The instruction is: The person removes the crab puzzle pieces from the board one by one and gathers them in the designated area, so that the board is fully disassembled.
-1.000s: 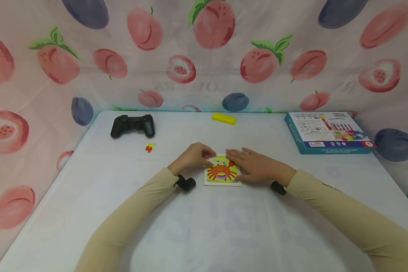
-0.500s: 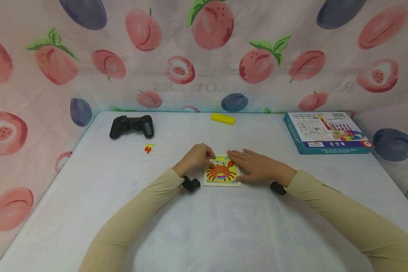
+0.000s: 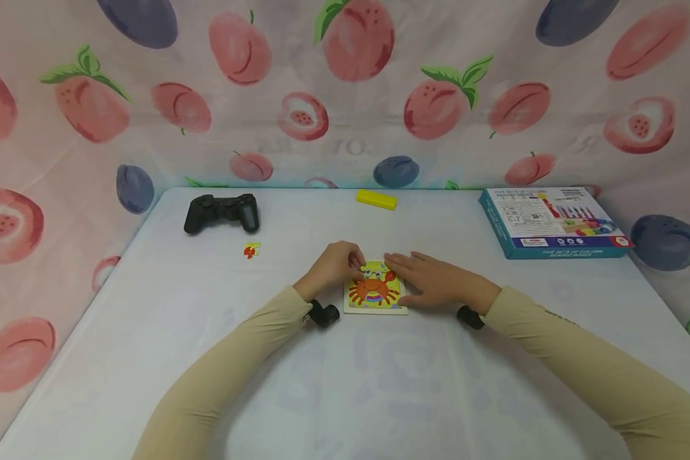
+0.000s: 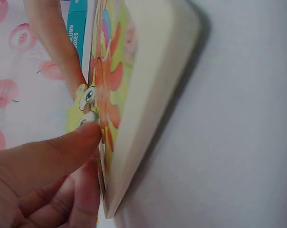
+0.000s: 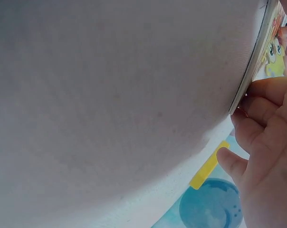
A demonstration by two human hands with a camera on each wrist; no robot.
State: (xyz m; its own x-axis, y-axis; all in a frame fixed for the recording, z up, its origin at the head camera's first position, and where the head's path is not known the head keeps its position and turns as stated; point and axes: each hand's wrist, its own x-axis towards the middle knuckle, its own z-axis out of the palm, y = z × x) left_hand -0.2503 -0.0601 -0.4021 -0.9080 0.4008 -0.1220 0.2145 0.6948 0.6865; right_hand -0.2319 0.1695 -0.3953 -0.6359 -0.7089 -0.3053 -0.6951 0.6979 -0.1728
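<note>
The far left corner of the crab puzzle is hidden by the left hand, and its right edge is partly covered by the right hand. Only a sliver of it is caught in the right wrist view. An eyed piece is pinched by the left hand; whether it is seated cannot be told. The right fingers are laid extended, closed around nothing. Mid-table, between the hands, an orange crab with a rainbow mouth is seen on yellow, bordered by a pale frame.
</note>
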